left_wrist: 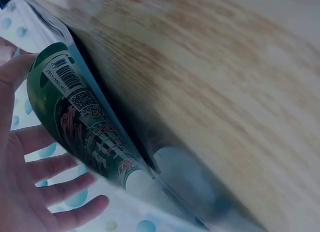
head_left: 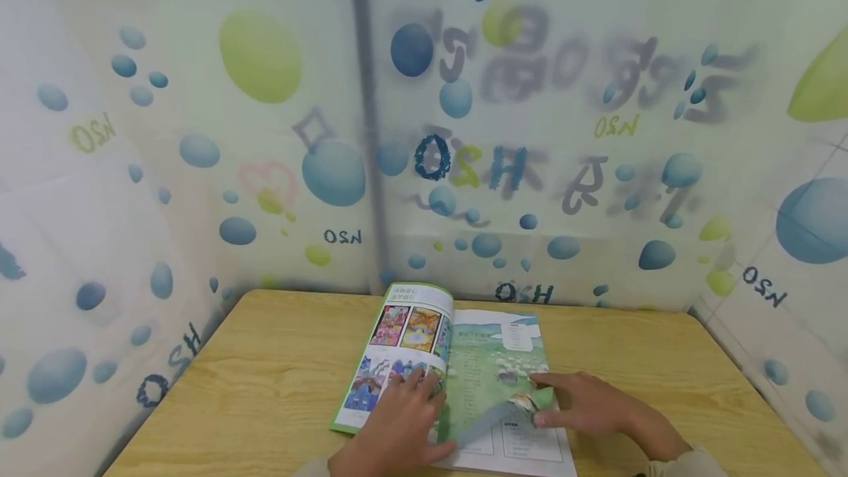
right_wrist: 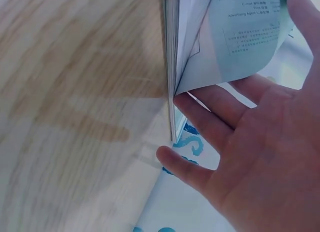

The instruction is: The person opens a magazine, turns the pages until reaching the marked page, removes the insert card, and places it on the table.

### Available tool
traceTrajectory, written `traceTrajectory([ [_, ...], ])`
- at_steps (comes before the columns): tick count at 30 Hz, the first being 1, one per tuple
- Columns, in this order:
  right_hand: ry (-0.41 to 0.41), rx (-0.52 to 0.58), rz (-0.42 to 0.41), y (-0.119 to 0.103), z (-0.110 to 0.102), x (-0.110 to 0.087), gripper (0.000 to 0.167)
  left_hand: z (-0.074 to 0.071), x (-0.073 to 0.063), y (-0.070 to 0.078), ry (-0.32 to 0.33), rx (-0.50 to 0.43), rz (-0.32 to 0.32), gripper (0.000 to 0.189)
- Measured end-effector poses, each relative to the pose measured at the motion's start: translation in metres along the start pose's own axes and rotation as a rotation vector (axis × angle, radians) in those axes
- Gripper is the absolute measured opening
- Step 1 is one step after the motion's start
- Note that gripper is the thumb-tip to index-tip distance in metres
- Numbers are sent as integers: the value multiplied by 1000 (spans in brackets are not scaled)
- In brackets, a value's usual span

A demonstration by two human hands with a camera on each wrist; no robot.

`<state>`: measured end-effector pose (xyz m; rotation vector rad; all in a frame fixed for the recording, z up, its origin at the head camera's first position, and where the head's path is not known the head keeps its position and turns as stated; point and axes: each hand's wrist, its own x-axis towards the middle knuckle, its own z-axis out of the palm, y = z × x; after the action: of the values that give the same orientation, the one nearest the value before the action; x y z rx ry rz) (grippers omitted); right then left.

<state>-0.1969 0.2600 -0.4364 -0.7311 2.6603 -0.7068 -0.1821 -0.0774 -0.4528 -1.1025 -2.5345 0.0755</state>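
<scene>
An open magazine point(head_left: 473, 366) lies on the table, with picture panels on its left page and a green landscape on its right. My left hand point(head_left: 405, 418) rests on the lower left page with fingers spread. In the left wrist view, its thumb lies by the edge of the curled green cover point(left_wrist: 75, 107), which carries a barcode. My right hand point(head_left: 589, 403) pinches the outer edge of a right-hand page point(right_wrist: 240, 47), its thumb on one side and fingers on the other. The page bends up from the sheets below, its lower part curling toward the left.
The wooden table point(head_left: 265, 366) extends on both sides of the magazine. Behind it and at both sides hangs a pale curtain point(head_left: 424, 241) with blue and green drops and mirrored lettering. A dark vertical pole point(head_left: 368, 94) shows through the curtain at the back.
</scene>
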Motion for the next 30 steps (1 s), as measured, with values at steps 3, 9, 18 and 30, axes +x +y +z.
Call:
traceTrajectory([
  [3, -7, 34, 6, 2, 0, 1, 68, 0, -1, 0, 18, 10, 6, 60],
  [9, 29, 104, 7, 3, -1, 1, 62, 2, -1, 0, 63, 36, 42, 62],
  [18, 77, 166, 30, -2, -7, -2, 56, -3, -1, 0, 64, -38, 154, 87],
  [30, 215, 110, 124, -3, -7, -3, 72, -7, 1, -1, 102, 102, 293, 79],
])
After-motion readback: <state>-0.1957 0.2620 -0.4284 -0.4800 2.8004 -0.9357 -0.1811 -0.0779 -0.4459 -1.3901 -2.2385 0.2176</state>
